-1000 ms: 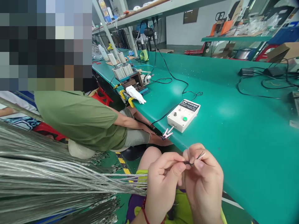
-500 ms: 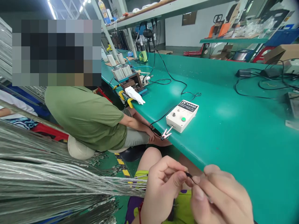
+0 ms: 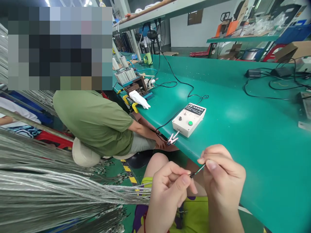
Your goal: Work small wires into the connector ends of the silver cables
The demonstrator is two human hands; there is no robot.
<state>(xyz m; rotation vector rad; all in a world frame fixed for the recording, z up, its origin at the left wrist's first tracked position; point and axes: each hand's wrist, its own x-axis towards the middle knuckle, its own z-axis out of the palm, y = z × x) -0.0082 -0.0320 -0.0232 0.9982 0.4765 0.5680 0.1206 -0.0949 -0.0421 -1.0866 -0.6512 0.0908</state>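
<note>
Between my hands runs a short thin cable end [image 3: 199, 169], dark at the left and with a pale greenish wire toward the right. My left hand [image 3: 170, 189] pinches its dark part between thumb and forefinger. The fingertips of my right hand [image 3: 224, 174] close on the wire's other end. To the left, a thick bundle of silvery cables [image 3: 73, 187] reaches in behind my left hand; whether the pinched wire belongs to it I cannot tell. A cream control box [image 3: 189, 119] with a green button lies on the bench beyond my hands, a pink clip-like piece [image 3: 173, 139] at its front.
The green bench [image 3: 230, 129] stretches ahead and right. At its left edge stands a clamped fixture [image 3: 136, 84] with a white glove [image 3: 139, 98] on it. A person in a green shirt [image 3: 97, 123] sits at left. Black cables and adapters [image 3: 254, 73] lie at right.
My right hand has moved up and turned, so the pale wire between the hands now shows. My left hand stays nearly in place. The seated person has shifted slightly right in view.
</note>
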